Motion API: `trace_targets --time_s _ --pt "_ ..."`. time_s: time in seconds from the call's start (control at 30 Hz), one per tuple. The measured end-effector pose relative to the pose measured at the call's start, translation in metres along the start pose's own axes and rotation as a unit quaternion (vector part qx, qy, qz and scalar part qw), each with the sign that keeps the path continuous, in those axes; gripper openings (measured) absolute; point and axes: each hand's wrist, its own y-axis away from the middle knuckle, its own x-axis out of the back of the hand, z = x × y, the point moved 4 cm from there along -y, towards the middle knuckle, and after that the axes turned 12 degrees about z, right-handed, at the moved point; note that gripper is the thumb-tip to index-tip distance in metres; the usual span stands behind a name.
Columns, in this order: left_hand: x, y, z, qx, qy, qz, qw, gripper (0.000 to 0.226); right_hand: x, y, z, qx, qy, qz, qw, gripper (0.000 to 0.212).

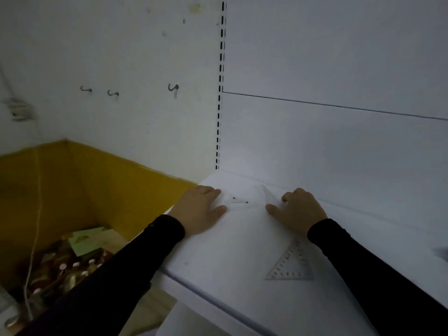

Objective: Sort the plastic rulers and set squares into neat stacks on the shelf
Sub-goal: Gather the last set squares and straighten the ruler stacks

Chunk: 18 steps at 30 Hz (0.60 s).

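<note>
From the head camera, both hands rest on a smooth white shelf [218, 258] at its back corner. The left hand [201, 209] lies flat, fingers straight; the right hand [297, 210] has its fingers bent down onto the surface, and whether they pinch anything is unclear. Between the hands lie faint clear plastic set squares [244, 202], barely visible, with two dark dots. A second transparent triangular set square [289, 265] with printed graduations lies flat just nearer than the right wrist, beside the black sleeve [363, 267].

A clear set square [289, 265] with printed graduations is lying flat on the near white shelf [218, 251]; fainter clear pieces [252, 200], barely visible, are lying farther back.
</note>
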Motion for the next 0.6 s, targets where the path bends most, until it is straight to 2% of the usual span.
trace_targets --time_s 0.1,0.2,0.23,0.37,0.6 --pt "-0.012 -0.017 -0.01 -0.035 0.032 -0.048 0.998 0.062 -0.003 -0.002 -0.005 -0.059 -0.012 -0.03 0.998 0.048" --pt "-0.017 -0.031 -0.019 -0.06 0.05 -0.094 0.992 0.086 0.0 -0.003 -0.015 -0.101 -0.06 -0.039 0.992 0.034" --pt "-0.02 -0.035 -0.024 -0.065 0.056 -0.096 0.992 0.085 0.002 -0.002 -0.018 -0.112 -0.078 -0.039 0.99 0.035" --pt "-0.024 -0.042 -0.04 -0.1 0.083 -0.105 0.986 0.049 0.003 0.002 -0.032 -0.118 -0.074 -0.023 0.99 0.048" --pt "-0.022 -0.044 -0.068 -0.094 0.118 -0.09 0.985 0.052 0.011 0.0 -0.055 -0.097 -0.112 0.003 0.989 0.04"
